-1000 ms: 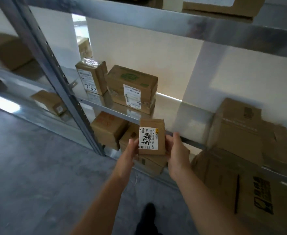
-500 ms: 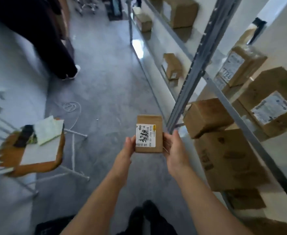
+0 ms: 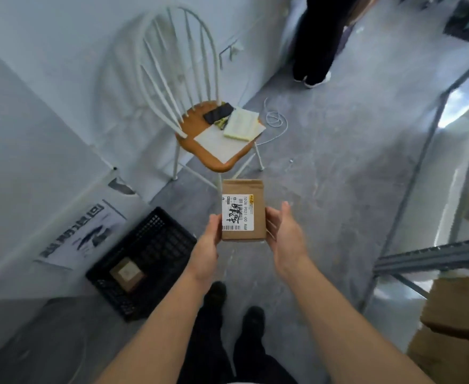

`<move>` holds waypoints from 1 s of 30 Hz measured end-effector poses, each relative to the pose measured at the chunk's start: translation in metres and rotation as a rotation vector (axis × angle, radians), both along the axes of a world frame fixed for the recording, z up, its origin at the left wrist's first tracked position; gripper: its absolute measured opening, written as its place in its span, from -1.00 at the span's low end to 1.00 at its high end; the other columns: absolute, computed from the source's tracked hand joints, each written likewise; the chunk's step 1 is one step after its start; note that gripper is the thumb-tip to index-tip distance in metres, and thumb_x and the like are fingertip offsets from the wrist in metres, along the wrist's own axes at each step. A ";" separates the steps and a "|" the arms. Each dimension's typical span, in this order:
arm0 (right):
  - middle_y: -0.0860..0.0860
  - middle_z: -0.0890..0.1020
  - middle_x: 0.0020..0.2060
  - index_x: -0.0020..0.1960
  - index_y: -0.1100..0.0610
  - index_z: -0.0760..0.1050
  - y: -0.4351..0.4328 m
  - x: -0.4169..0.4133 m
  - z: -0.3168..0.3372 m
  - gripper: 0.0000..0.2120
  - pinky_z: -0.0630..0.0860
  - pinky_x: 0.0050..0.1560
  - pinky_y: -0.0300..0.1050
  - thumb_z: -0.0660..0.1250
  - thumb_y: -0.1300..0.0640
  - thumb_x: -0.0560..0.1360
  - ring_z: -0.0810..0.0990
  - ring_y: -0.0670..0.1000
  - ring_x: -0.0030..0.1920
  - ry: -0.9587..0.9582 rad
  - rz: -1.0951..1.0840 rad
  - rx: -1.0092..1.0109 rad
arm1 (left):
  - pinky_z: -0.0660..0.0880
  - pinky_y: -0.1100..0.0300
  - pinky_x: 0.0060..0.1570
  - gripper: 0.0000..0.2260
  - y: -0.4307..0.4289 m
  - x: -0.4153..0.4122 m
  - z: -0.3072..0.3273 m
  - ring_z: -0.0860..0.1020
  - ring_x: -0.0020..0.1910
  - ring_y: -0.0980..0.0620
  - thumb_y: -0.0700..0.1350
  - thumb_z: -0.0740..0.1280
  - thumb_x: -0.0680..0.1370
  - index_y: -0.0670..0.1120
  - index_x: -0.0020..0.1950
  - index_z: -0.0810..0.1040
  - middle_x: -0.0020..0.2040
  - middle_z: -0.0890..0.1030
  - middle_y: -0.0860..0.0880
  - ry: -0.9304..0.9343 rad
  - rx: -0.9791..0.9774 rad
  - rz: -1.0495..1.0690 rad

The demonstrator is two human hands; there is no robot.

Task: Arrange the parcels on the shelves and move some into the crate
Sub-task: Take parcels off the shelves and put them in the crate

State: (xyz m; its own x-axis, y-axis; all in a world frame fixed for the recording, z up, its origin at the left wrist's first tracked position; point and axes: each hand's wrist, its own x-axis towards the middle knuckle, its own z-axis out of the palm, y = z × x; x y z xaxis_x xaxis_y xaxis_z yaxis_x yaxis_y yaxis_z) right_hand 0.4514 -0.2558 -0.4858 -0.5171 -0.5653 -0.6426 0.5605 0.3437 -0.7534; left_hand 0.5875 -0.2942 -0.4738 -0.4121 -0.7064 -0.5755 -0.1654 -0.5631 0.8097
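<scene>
Parcel [image 3: 243,214] held above the floor [image 3: 338,167], label up | left hand [image 3: 209,235] pinches its left edge; right hand [image 3: 286,236], fingers [image 3: 284,208] straight, steadies the right edge | crate [image 3: 158,239] nearby, likely destination.

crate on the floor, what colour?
Black crate, perforated mesh walls, with one brown parcel inside. Head view, lower left.

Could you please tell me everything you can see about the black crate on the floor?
The black crate is a rectangular, open-topped bin, seemingly plastic, with lattice walls and floor. It sits on the grey floor beside the white wall, left of the person's feet. A pale-labelled small brown parcel lies flat inside. The left hand and right hand, carrying another parcel, are clear of it.
</scene>
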 end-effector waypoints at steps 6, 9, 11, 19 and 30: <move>-0.02 0.76 -0.11 -0.04 0.04 0.61 -0.017 0.066 -0.010 -0.55 0.55 0.13 -0.09 0.02 -0.10 0.73 0.68 -0.04 0.01 0.018 0.333 0.065 | 0.51 0.45 -0.29 -0.61 0.017 0.075 -0.025 0.67 -0.13 0.27 0.04 -0.02 0.72 -0.01 0.13 0.60 -0.08 0.73 0.14 0.061 0.071 0.363; -0.01 0.75 -0.15 -0.08 0.05 0.61 -0.029 0.102 -0.013 -0.57 0.56 0.20 -0.02 0.06 -0.08 0.73 0.68 0.01 0.01 0.041 0.444 0.129 | 0.50 0.45 -0.29 -0.63 0.021 0.110 -0.035 0.66 -0.05 0.26 0.09 0.02 0.71 0.04 0.20 0.61 0.06 0.71 0.11 0.003 0.100 0.504; 0.04 0.76 -0.09 -0.07 0.05 0.61 -0.039 0.126 -0.019 -0.60 0.57 0.23 0.03 0.09 -0.08 0.72 0.69 0.05 0.05 0.056 0.525 0.162 | 0.46 0.38 -0.20 -0.65 0.021 0.133 -0.043 0.65 -0.04 0.26 0.09 0.04 0.70 0.08 0.15 0.62 0.03 0.70 0.15 -0.024 0.109 0.585; -0.06 0.75 -0.10 0.06 0.04 0.67 -0.074 0.218 -0.042 -0.59 0.53 0.18 -0.06 0.09 -0.10 0.71 0.67 -0.06 0.02 0.149 0.771 0.234 | 0.36 0.25 -0.13 -0.63 0.005 0.220 -0.072 0.64 -0.08 0.28 0.13 0.06 0.69 0.04 0.21 0.62 0.02 0.71 0.14 -0.022 0.199 0.790; -0.02 0.75 0.00 0.13 0.04 0.65 -0.140 0.290 -0.119 -0.58 0.53 0.28 0.01 0.07 -0.14 0.70 0.66 0.00 0.14 0.095 0.906 0.331 | 0.32 0.27 -0.11 -0.62 -0.047 0.289 -0.147 0.52 0.06 0.27 0.16 0.09 0.67 0.05 0.32 0.57 0.14 0.64 0.14 -0.053 0.337 0.874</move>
State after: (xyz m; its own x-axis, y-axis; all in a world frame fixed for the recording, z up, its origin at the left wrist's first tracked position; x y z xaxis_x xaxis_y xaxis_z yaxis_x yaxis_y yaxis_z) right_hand 0.7418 -0.3963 -0.6045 -0.0323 -0.5730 -0.8189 -0.0793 0.8183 -0.5694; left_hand 0.8769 -0.3415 -0.6203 0.2188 -0.5454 -0.8091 0.3950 -0.7087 0.5846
